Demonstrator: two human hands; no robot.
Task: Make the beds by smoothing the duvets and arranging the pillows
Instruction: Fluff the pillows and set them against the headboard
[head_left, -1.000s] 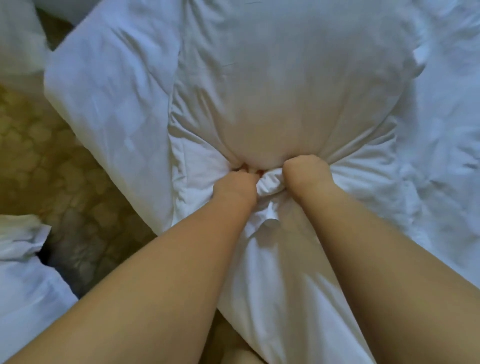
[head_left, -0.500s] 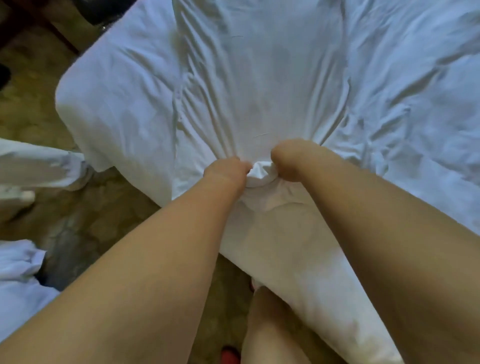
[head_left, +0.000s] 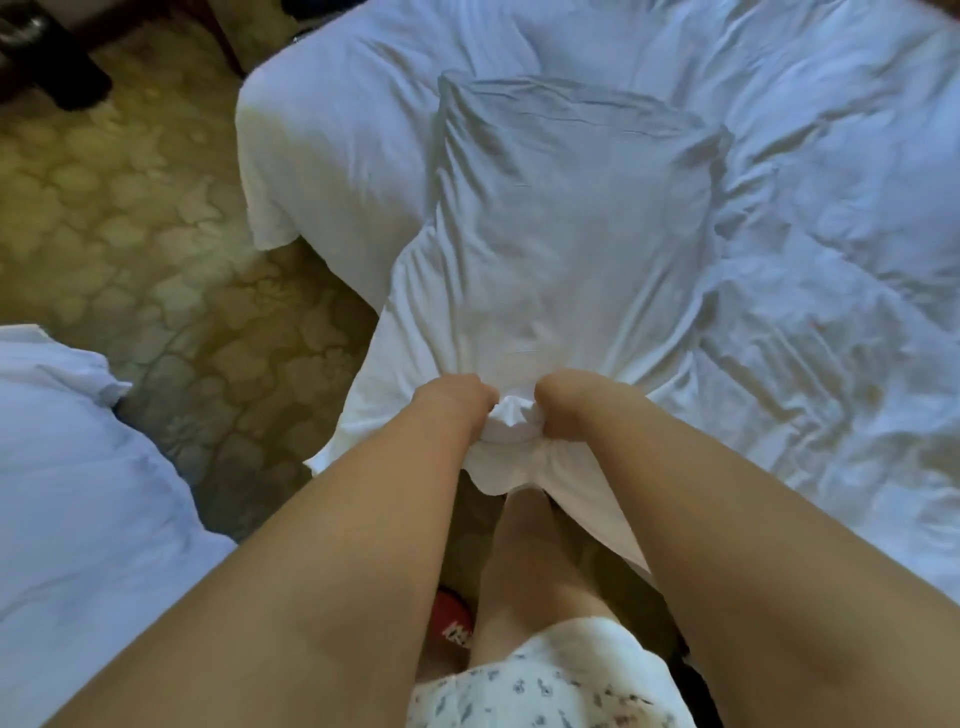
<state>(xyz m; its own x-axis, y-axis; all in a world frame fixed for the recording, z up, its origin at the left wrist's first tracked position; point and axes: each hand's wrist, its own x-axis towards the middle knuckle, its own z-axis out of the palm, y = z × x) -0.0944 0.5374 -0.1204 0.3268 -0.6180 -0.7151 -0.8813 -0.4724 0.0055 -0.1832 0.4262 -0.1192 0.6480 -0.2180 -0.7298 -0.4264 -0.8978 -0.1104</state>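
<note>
At the near edge of the bed (head_left: 322, 156), your left grip (head_left: 457, 401) and right grip (head_left: 567, 399) were both curled tight, side by side, around a bunched knot of white cotton at the near end of the pillow (head_left: 561, 234). Its long, soft body lay stretched away from you, drawn into fine radiating creases, on the crumpled white duvet (head_left: 810, 249). Yellowish, floral-patterned carpet (head_left: 156, 234) showed to your left.
</note>
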